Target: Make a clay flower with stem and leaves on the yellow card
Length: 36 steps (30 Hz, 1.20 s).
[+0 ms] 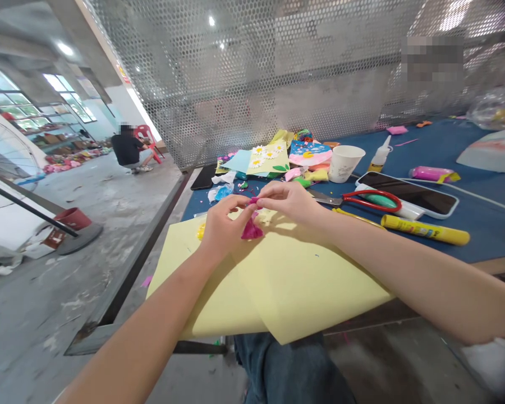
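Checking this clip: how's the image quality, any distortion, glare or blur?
Head view: wide-angle distortion bows the perforated metal screen; glare whitens its upper right; a pixelated patch hides something there; the left hand, right hand and pink paper look fairly sharp.

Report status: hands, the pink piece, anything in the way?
Left hand and right hand pinching crumpled magenta piece at fingertips. Held above yellow sheet. Red-handled scissors beside right hand, not touching.

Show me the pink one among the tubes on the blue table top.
It's the pink tube with yellow at one end, lying beyond the phone. The yellow tube lies on the near side of that phone and has no pink on it.
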Motion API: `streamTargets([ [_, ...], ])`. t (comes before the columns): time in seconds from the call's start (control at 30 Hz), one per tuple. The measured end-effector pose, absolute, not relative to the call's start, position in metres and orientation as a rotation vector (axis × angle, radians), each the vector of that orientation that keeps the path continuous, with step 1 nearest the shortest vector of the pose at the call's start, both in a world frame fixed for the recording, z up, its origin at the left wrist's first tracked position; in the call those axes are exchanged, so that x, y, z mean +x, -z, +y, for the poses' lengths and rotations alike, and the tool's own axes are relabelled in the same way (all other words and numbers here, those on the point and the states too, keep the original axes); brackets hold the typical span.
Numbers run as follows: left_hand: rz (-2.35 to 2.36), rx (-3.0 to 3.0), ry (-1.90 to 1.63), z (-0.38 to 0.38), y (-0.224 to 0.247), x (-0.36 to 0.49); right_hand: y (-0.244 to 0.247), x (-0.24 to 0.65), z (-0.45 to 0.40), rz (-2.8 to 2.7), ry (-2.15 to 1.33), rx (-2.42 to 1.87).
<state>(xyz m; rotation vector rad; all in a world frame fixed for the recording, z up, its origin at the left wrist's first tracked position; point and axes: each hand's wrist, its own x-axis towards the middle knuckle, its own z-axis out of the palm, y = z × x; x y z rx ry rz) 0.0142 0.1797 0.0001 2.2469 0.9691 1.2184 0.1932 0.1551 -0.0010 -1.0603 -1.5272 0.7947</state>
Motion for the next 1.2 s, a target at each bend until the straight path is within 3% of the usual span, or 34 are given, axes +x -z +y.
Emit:
streamTargets([
  [0.17,0.964,2.247,-1.206,0.1812,0.0000,0.0143,0.0001,0.1936,0.1542,-1.557,-0.786,-1.057],
  [0.4,1.017,2.187,-1.185,0.1806,-0.0021,0.0149,0.0035,0.1884,0.1478,-1.400,-1.044,-1.046],
  [0.57,1.053,2.077,-1.157,0.1786,-0.0053,0.0169,0.0026,0.1918,0.1548,-1.527,-0.822,-1.089],
  [1.0,0.988,1.930,-1.144,0.1847,-0.0039,0.0138,0.0035,0.1879,0.1458,-1.466,-1.062,-1.066],
  [1.2,0.967,1.921,-1.121,0.1874,-0.0032,0.0132,0.0039,0.1914,0.1557,-1.497,-0.878,-1.099],
])
